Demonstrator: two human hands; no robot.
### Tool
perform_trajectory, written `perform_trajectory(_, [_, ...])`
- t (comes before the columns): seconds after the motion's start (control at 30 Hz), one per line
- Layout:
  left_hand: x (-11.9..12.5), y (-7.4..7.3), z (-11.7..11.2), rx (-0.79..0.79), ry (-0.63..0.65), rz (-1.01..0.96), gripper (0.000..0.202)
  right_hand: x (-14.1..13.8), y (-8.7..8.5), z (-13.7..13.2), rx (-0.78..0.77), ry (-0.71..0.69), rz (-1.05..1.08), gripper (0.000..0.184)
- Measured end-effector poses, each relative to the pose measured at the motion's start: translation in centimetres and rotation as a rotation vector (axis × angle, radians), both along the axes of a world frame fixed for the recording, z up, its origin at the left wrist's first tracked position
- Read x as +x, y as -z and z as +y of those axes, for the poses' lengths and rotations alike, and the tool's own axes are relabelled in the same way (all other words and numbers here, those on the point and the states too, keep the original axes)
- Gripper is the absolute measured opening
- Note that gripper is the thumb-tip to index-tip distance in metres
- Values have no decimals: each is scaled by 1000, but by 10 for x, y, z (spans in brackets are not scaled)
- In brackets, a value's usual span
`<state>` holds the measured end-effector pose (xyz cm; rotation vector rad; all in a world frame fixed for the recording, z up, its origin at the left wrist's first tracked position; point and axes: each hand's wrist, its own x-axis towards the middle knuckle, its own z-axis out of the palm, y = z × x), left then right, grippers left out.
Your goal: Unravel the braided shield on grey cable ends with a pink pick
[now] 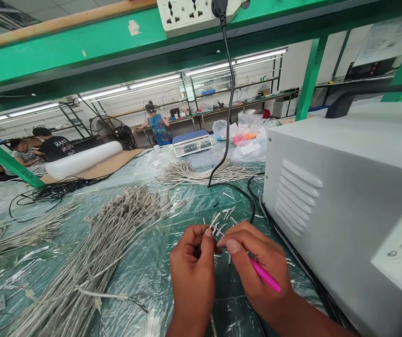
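In the head view my left hand [193, 271] is closed in a pinch on a cable end [215, 219], whose fine wires fan out past the fingertips. A grey cable hangs below that hand, near the bottom edge. My right hand [262, 262] grips a slim tool with a pink handle [267, 277]. Its thin tip points at the wires, close to my left fingertips; I cannot tell if they touch. Short white offcuts [227, 213] lie scattered just beyond my hands. Left of them rests a large bundle of grey cables [95, 248].
A grey metal machine [327, 173] stands close on the right. A black power cord [229, 93] hangs from the power strip [187, 16] onto the plastic-covered table [152, 281]. Behind are more cables [201, 173], a scale [192, 142] and plastic bags [250, 135]. Several people sit farther back.
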<state>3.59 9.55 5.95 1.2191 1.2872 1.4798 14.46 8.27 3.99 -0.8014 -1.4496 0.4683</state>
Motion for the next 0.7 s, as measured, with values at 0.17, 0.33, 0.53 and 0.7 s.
perform_trajectory(0.17, [-1, 0, 1, -1, 23, -17, 18, 0, 0, 0, -12, -3, 15, 20])
perform_trajectory(0.33, [-3, 2, 2, 8, 60, 15, 20, -1, -2, 1, 7, 1, 17, 20])
perform_trajectory(0.53, [-4, 4, 2, -5, 59, 7, 20, -1, -2, 0, 14, 25, 37, 20])
perform_trajectory(0.7, [-5, 4, 2, -6, 76, -10, 18, 0, 0, 0, 3, -5, 24, 19])
